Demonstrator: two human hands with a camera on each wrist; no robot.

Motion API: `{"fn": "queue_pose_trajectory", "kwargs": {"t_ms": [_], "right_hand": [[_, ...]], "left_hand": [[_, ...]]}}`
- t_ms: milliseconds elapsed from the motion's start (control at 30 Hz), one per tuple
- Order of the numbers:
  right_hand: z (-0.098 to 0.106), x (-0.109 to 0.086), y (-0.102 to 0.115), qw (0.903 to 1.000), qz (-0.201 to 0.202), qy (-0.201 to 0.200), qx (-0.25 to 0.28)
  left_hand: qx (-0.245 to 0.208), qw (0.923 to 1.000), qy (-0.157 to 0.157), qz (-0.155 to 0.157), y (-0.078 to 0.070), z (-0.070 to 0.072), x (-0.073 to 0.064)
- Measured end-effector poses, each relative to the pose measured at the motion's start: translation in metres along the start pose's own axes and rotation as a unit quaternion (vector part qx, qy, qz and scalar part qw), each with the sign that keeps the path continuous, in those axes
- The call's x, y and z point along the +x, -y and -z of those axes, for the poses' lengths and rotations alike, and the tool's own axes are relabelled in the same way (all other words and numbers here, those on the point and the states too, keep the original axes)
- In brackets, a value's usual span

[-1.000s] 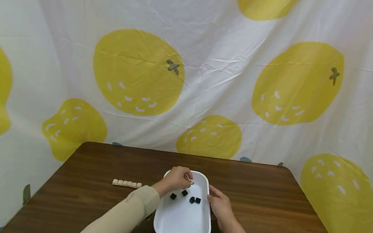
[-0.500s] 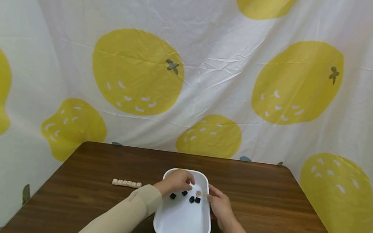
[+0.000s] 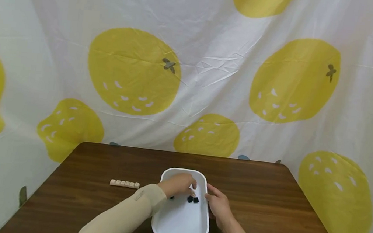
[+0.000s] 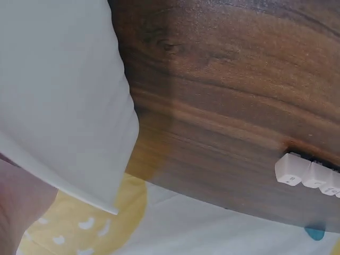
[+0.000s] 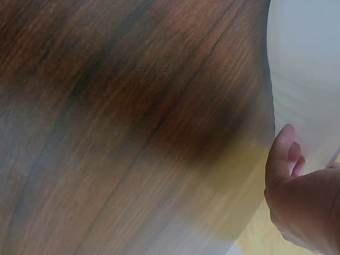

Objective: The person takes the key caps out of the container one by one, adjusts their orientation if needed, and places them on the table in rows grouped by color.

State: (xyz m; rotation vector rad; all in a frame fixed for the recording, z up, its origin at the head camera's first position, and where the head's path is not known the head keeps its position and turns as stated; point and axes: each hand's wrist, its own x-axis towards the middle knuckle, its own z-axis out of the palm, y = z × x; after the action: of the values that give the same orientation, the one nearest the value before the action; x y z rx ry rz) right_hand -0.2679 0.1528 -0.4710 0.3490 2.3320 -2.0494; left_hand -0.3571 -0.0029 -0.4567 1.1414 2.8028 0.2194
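A white rectangular tray (image 3: 180, 219) stands on the table, lengthwise to me. Inside it, my left hand (image 3: 179, 182) reaches down with curled fingers, pinching a small pale keycap (image 3: 193, 194) at their tips. Two black keycaps (image 3: 193, 199) lie right beside those fingertips; another black keycap (image 3: 171, 197) shows partly under the wrist. My right hand (image 3: 220, 204) holds the tray's right side, thumb at the rim and fingers along the outer wall. In the right wrist view, the fingers (image 5: 284, 146) lie against that white wall. The left wrist view shows mostly the tray's outside (image 4: 58, 90).
A row of several pale keycaps (image 3: 124, 184) lies on the dark wooden table (image 3: 250, 181), left of the tray. They also show in the left wrist view as lettered keycaps (image 4: 289, 170). Behind the table hangs a white curtain (image 3: 209, 89) with yellow fruit prints.
My left hand set the pale keycap down in the tray, let go, then moved right and down to it and took hold of it again. The right hand stays at the tray's side.
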Motion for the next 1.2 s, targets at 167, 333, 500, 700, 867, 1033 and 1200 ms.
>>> {"fn": "queue_pose_trajectory", "kwargs": {"t_ms": [167,333,500,700,867,1033,1200], "right_hand": [[-0.001,0.0,0.0,1.0,0.002,0.002,0.003],[0.0,-0.001,0.0,1.0,0.002,0.002,0.002],[-0.001,-0.001,0.002,1.0,0.004,-0.001,-0.001],[-0.001,-0.001,0.002,1.0,0.002,-0.002,-0.006],[-0.001,-0.001,0.002,1.0,-0.002,-0.002,-0.009],[0.0,-0.001,0.002,0.9999,-0.008,-0.003,-0.01],[-0.001,0.0,0.003,0.9998,-0.015,-0.006,-0.013]], "left_hand": [[0.027,0.9994,0.005,-0.022,0.005,-0.005,0.002],[0.007,0.9998,-0.015,-0.013,0.006,-0.007,0.0],[-0.088,0.9941,-0.063,0.006,0.009,-0.004,-0.002],[-0.158,0.9807,-0.11,0.036,0.017,0.001,-0.002],[-0.197,0.9696,-0.127,0.068,0.021,0.008,-0.005],[-0.206,0.9667,-0.142,0.054,0.026,0.008,-0.008],[-0.234,0.9604,-0.14,0.059,0.03,0.008,-0.011]]}}
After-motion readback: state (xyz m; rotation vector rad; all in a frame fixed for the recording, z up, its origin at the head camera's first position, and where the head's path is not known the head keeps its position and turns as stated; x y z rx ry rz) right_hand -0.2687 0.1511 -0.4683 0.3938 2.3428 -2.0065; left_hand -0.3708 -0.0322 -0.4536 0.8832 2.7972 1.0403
